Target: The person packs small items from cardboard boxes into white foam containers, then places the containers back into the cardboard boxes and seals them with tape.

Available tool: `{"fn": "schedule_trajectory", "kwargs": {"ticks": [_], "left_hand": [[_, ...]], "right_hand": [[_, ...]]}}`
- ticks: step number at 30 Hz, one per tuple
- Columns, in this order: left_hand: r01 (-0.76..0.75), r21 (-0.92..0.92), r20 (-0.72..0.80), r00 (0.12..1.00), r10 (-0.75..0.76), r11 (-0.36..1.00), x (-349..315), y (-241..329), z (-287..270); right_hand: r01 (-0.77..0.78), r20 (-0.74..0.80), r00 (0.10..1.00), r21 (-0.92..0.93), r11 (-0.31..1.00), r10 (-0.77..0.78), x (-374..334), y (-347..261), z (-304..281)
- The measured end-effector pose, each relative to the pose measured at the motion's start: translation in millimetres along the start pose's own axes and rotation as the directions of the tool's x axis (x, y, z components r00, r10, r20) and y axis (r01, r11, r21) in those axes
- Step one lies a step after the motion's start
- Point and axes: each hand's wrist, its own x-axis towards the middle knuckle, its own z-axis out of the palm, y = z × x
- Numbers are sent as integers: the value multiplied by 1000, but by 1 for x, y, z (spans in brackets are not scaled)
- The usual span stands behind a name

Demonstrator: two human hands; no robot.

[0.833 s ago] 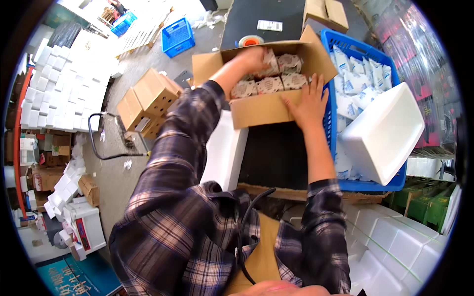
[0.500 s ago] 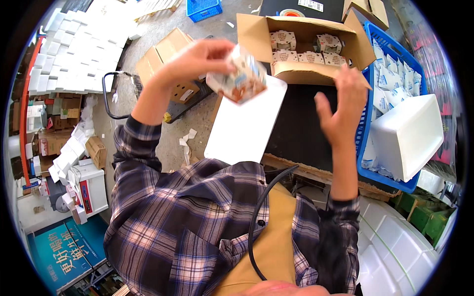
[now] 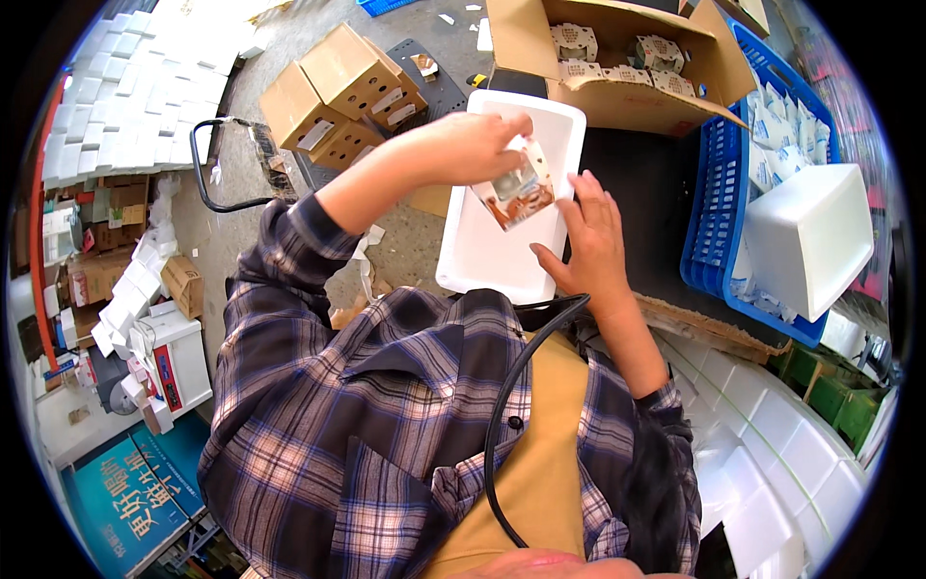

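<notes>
My left hand (image 3: 473, 147) is closed on a small printed carton (image 3: 526, 193), white and brown with a grey patch on its upper side. The carton is tilted and hangs over a white foam box (image 3: 468, 256), whose hollow side faces up. At the box's right rim is my right hand (image 3: 596, 241), its fingers stretched and apart and its thumb reaching over the edge. Beyond both hands stands an open cardboard box (image 3: 632, 111) with several similar small cartons (image 3: 666, 82) inside.
At the right, a blue basket (image 3: 709, 212) holds white and blue packs (image 3: 772, 130), with another white foam box (image 3: 815, 241) tilted on it. Brown cartons (image 3: 333, 87) are stacked on a black cart at the left. A black cable (image 3: 497, 434) hangs before my chest.
My left hand has moved right and nearer with the small carton. The right hand has left the cardboard box and come to the foam box's rim. The view has shifted slightly.
</notes>
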Motion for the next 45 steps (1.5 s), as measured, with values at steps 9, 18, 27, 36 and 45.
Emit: {"fn": "schedule_trajectory", "kwargs": {"ticks": [9,18,27,36,45], "left_hand": [[-280,-65,-27,960,278,958,-1,13,-52],[-428,-141,315,835,451,893,119,55,65],[-345,147,315,905,286,927,133,36,129],[-406,227,436,855,281,885,129,53,126],[-625,-315,125,718,685,714,64,-6,14]], "right_hand": [[-283,23,958,-72,956,285,16,23,-19],[-231,151,958,-105,967,245,16,94,-59],[-335,75,939,-4,942,335,1,99,-49],[-399,54,915,-22,917,400,-2,85,-46],[-667,-126,743,-52,744,657,-29,29,-20]]}}
